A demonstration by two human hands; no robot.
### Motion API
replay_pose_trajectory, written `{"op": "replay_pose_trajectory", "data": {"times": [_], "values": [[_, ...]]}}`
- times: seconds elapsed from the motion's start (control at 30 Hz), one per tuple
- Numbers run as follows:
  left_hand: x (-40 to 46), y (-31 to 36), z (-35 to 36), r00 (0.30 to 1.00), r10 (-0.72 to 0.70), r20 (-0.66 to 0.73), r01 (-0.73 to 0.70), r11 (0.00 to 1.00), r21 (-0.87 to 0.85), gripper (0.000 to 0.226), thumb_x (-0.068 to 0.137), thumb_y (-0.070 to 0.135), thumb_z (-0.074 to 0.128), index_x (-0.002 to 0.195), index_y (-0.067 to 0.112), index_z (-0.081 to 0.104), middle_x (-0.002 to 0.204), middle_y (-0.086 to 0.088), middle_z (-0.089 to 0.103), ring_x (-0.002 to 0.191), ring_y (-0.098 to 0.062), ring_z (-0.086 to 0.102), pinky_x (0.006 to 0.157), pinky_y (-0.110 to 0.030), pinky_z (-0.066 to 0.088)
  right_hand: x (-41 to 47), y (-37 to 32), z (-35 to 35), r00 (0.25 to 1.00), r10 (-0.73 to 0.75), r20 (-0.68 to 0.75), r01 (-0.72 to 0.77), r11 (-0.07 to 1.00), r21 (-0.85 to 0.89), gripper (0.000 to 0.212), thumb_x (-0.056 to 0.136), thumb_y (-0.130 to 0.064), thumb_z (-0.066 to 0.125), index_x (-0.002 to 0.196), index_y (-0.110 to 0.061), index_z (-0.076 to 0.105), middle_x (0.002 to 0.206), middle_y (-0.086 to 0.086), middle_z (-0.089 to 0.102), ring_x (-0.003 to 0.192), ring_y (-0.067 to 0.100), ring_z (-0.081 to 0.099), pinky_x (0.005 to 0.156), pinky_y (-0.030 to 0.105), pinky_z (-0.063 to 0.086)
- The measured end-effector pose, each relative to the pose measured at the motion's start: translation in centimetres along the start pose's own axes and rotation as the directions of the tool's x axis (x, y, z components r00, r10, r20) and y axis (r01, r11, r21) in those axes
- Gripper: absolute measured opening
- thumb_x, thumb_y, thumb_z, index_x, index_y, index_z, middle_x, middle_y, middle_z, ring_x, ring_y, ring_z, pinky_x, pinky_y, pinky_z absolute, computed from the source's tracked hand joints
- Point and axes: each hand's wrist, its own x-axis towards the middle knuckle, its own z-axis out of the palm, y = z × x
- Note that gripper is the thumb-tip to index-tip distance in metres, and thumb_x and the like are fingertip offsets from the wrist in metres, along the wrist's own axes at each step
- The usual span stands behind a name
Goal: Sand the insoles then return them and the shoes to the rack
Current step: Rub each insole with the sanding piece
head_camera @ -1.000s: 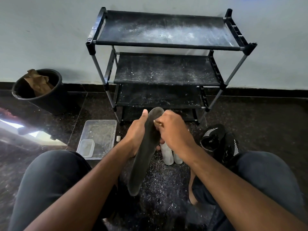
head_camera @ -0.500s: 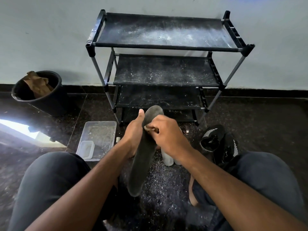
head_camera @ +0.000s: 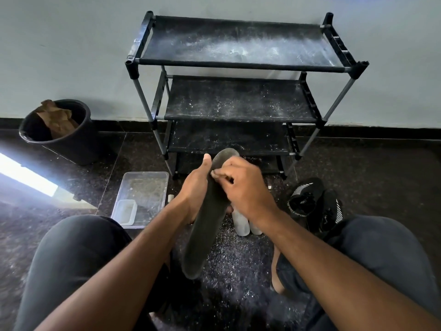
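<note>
A dark grey insole (head_camera: 205, 225) stands tilted between my knees, toe end up. My left hand (head_camera: 194, 189) grips its left edge from behind, thumb raised along the side. My right hand (head_camera: 241, 187) lies over the upper part of the insole, fingertips pinching a small piece of sandpaper (head_camera: 213, 172) against it; the piece is mostly hidden. A pair of black shoes (head_camera: 315, 203) with white stripes sits on the floor to the right. The black rack (head_camera: 235, 65) stands against the wall ahead, its dusty shelves bare.
A clear plastic tub (head_camera: 140, 197) with a smaller tub inside sits left of the insole. Two white bottles (head_camera: 242, 222) stand behind my right wrist. A black bucket (head_camera: 57, 132) holding brown paper is at the far left. Pale dust covers the dark floor (head_camera: 238, 261).
My right hand has slid left and down across the insole's upper part with the sandpaper. My left hand keeps its hold on the insole.
</note>
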Motion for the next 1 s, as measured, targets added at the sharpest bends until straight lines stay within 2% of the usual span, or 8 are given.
{"op": "replay_pose_trajectory", "data": {"times": [0.17,0.33,0.47,0.53,0.63,0.77,0.93,1.0], "values": [[-0.8,0.1,0.6,0.992,-0.013,0.122,0.005,0.998,0.061,0.083,0.106,0.066,0.023,0.116,-0.001,0.071,0.085,-0.035,0.07,0.057,-0.037,0.067,0.057,-0.039,0.06,1.8,1.4,-1.9,0.97,0.106,-0.219,-0.119,0.992,-0.048,0.008,0.092,-0.006,0.068,0.087,-0.005,0.075,0.088,0.002,0.061,0.079,0.009,0.059,0.071,0.017,0.049],[-0.7,-0.1,0.3,0.992,-0.011,0.126,0.002,0.997,0.071,0.078,0.106,0.066,0.025,0.118,0.004,0.07,0.08,-0.031,0.07,0.057,-0.036,0.068,0.058,-0.042,0.061,0.3,0.0,-0.6,0.996,0.014,-0.092,-0.017,1.0,-0.022,0.007,0.09,-0.005,0.07,0.095,-0.003,0.076,0.091,0.002,0.063,0.082,0.007,0.061,0.074,0.009,0.046],[-0.9,-0.1,0.9,0.987,-0.021,0.158,0.006,0.995,0.095,0.08,0.106,0.066,0.019,0.126,0.005,0.066,0.078,-0.028,0.07,0.055,-0.035,0.067,0.051,-0.037,0.058,1.4,1.1,-1.4,0.966,0.132,-0.222,-0.134,0.991,0.004,0.006,0.09,-0.005,0.07,0.092,-0.007,0.076,0.089,0.0,0.062,0.08,0.003,0.059,0.072,0.005,0.043],[-0.9,-0.1,1.0,0.985,-0.01,0.171,-0.005,0.996,0.087,0.076,0.107,0.064,0.018,0.13,0.007,0.063,0.076,-0.025,0.07,0.053,-0.032,0.068,0.048,-0.036,0.057,1.4,0.8,-1.5,0.967,0.148,-0.208,-0.148,0.989,0.015,0.006,0.09,-0.005,0.07,0.092,-0.007,0.075,0.09,-0.001,0.062,0.08,0.001,0.059,0.073,0.004,0.043],[-0.8,-0.2,0.8,0.988,-0.012,0.156,0.001,0.998,0.067,0.076,0.107,0.063,0.019,0.125,0.005,0.064,0.075,-0.027,0.069,0.053,-0.032,0.068,0.05,-0.038,0.059,0.8,0.2,-0.9,0.991,0.078,-0.105,-0.076,0.997,0.02,0.006,0.091,-0.005,0.07,0.093,-0.005,0.076,0.089,0.0,0.063,0.081,0.004,0.061,0.072,0.006,0.044],[-0.2,-0.7,0.5,0.985,-0.031,0.171,0.003,0.987,0.16,0.084,0.104,0.071,0.013,0.13,0.008,0.063,0.084,-0.032,0.071,0.058,-0.036,0.066,0.058,-0.04,0.059,1.6,1.1,-1.5,0.967,0.142,-0.213,-0.14,0.99,0.024,0.007,0.092,-0.009,0.07,0.092,-0.007,0.076,0.088,0.0,0.062,0.081,0.007,0.061,0.07,0.007,0.044],[0.1,-0.9,0.4,0.994,0.014,0.112,-0.033,0.984,0.176,0.076,0.107,0.064,0.017,0.118,0.008,0.067,0.073,-0.024,0.073,0.054,-0.033,0.07,0.051,-0.037,0.06,0.7,0.1,-0.3,0.995,0.025,-0.098,-0.024,1.0,0.01,0.007,0.091,-0.006,0.07,0.091,-0.004,0.077,0.086,-0.001,0.06,0.077,0.001,0.056,0.07,0.007,0.043],[0.4,-1.3,0.3,0.992,0.002,0.128,-0.025,0.984,0.176,0.083,0.103,0.07,0.012,0.122,0.01,0.066,0.081,-0.031,0.072,0.057,-0.037,0.069,0.056,-0.04,0.06,1.2,0.7,-0.5,0.989,0.081,-0.122,-0.079,0.997,0.019,0.008,0.092,-0.009,0.07,0.089,-0.005,0.077,0.086,0.0,0.06,0.078,0.003,0.058,0.069,0.013,0.046]]}}
